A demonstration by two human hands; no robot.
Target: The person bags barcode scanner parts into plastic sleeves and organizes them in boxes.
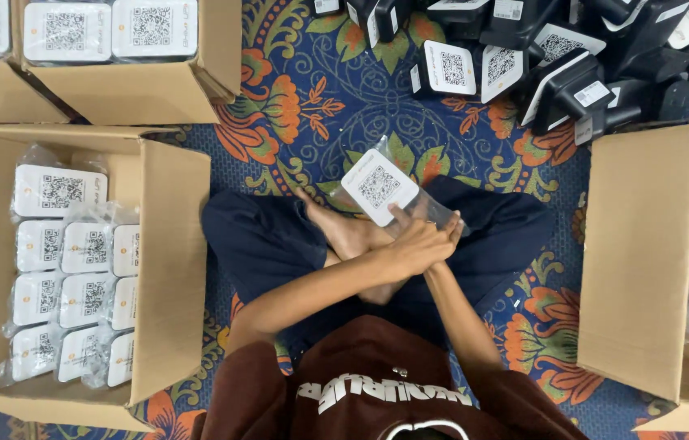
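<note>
I sit cross-legged on a patterned rug. Both hands meet above my crossed feet and hold one small device (379, 187) with a white face and a square code label. It sits inside a clear plastic bag (436, 213). My left hand (408, 246) reaches across from the left and grips the bag's lower edge. My right hand (453, 231) is mostly hidden behind the left one, with only its fingers showing at the bag's right side. The device tilts up and to the left, away from my hands.
An open cardboard box (173, 244) on my left holds several bagged devices in rows. Another box (222, 49) with similar devices stands at the upper left. A pile of black unbagged devices (556, 65) lies at the upper right. A third box (646, 261) on my right holds clear bags.
</note>
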